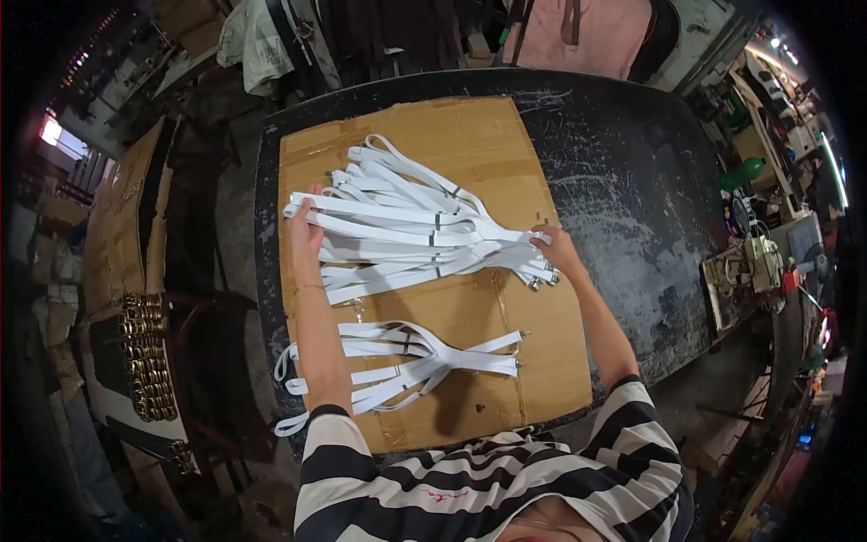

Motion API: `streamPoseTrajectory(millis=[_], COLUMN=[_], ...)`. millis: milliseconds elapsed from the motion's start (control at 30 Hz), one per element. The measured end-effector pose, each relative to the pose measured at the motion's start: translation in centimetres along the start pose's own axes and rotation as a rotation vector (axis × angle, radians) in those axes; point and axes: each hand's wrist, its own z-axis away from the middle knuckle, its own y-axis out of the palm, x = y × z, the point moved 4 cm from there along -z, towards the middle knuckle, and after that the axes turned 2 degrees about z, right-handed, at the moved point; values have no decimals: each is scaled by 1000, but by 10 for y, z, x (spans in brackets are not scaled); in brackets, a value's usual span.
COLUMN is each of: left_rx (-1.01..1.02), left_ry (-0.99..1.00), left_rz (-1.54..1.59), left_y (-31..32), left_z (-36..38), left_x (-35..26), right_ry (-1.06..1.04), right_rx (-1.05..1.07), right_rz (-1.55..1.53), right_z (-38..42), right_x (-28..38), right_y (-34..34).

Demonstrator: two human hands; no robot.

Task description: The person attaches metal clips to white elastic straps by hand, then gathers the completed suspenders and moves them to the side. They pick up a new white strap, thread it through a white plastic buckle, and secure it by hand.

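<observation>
A pile of white suspenders [388, 237] with metal adjusters and clips lies on a cardboard sheet [461, 122]. At the pile's left end, my left hand [309, 228] is closed around the looped end of one pair. My right hand [554, 248] pinches the narrow end of white strap at the right, just above several metal clips [535, 282]. Between my hands the straps stretch nearly straight across the top of the pile. Nearer to me, a smaller bundle of white suspenders [442, 357] lies on the cardboard, partly hidden by my left forearm.
The cardboard rests on a scuffed black table [623, 199]. To the left, a bench holds more cardboard [117, 226] and rows of brass-coloured metal pieces [146, 361]. A green bottle [742, 173] and a small machine [764, 262] are on the right. Fabric hangs beyond the far edge.
</observation>
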Motion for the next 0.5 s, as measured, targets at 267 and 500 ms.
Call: streamPoseTrajectory(millis=[267,500], left_rx=[-688,-290], left_ry=[231,505], left_rz=[-516,-1210], left_y=[-40,-26], left_z=[4,144], left_x=[-38,-40], right_ry=[-123,-7], right_rx=[-106,-209], right_rz=[144,34], right_z=[44,160], right_x=[0,2], right_y=[5,-10])
